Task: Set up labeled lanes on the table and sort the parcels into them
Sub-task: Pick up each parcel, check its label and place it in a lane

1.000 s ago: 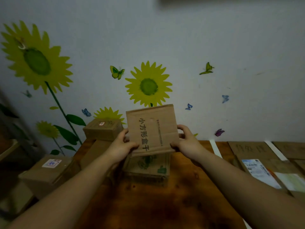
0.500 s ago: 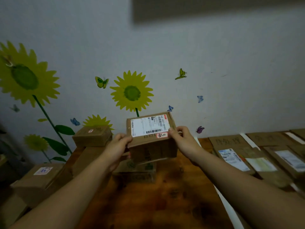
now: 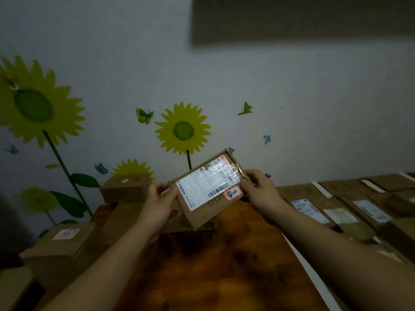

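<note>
A small brown cardboard parcel (image 3: 207, 189) is held up above the wooden table (image 3: 224, 270), tilted with its right end higher. Its face carries a white shipping label and a small red-edged sticker with handwriting. My left hand (image 3: 160, 202) grips its left end and my right hand (image 3: 260, 190) grips its right end. To the right, lanes are marked off by white tape strips (image 3: 314, 274), with brown cardboard lane labels (image 3: 298, 191) at their far ends and several parcels (image 3: 310, 209) lying in them.
Another box (image 3: 190, 223) lies on the table under the held parcel. Stacked cardboard boxes (image 3: 125, 190) stand at the table's far left corner, and a larger box (image 3: 60, 243) sits lower to the left. The wall behind bears sunflower and butterfly stickers.
The parcel has been turned in both hands from its handwritten brown side to its labelled face, then tilted right end up. The view has swung to the right, showing more lanes.
</note>
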Motion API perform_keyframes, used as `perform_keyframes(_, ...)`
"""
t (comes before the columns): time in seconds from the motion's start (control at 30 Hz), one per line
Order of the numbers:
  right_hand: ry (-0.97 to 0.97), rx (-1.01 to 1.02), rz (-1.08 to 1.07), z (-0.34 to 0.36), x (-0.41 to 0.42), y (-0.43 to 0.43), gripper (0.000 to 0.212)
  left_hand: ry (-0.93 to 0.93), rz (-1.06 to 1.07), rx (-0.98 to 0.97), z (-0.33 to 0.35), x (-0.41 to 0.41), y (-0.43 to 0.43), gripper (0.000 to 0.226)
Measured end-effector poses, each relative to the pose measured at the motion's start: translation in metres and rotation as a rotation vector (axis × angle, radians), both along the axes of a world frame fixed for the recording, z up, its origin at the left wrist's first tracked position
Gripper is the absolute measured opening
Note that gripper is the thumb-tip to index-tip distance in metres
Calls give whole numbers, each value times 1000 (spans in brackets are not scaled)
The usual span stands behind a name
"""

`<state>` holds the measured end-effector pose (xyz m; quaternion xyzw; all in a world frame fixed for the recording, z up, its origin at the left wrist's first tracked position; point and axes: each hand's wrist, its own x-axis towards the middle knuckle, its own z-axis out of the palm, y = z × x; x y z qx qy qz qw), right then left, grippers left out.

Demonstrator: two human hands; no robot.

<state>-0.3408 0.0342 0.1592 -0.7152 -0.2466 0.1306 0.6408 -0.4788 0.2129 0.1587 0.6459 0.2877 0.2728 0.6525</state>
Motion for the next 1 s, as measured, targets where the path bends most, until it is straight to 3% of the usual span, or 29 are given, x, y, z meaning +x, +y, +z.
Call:
perform_keyframes(0.1,-102,-67,-86,-10,-10,-9,18,-2,-91,61,-17,-4,-10,50)
perform_keyframes(0.17,-121,-97,-191,-18,-14,-15,23,94,-189,99,-25,-5,-22,36)
perform_keyframes(0.27,21,18,-354,-21,-20,-25,42,137,-211,60,-33,-3,-47,21)
perform_keyframes(0.33,54,75,-303,-21,-27,-37,49,116,-196,28,-31,0,-67,16)
perform_keyframes(0.47,34,-40,-80,-30,-40,-73,52,89,-239,8,-22,14,-107,19)
perform_keyframes(0.57,69,-62,-91,-32,-30,-121,51,105,-361,94,-20,31,-145,52)
perform_keyframes(0.63,35,-85,-146,-30,-19,-165,47,148,-474,149,-19,46,-184,63)
perform_keyframes(0.83,76,-154,-302,-42,8,-315,52,166,-561,77,-31,99,-321,35)
perform_keyframes(1.0,117,-227,-370,-58,24,-410,64,204,-659,38,-50,130,-411,48)
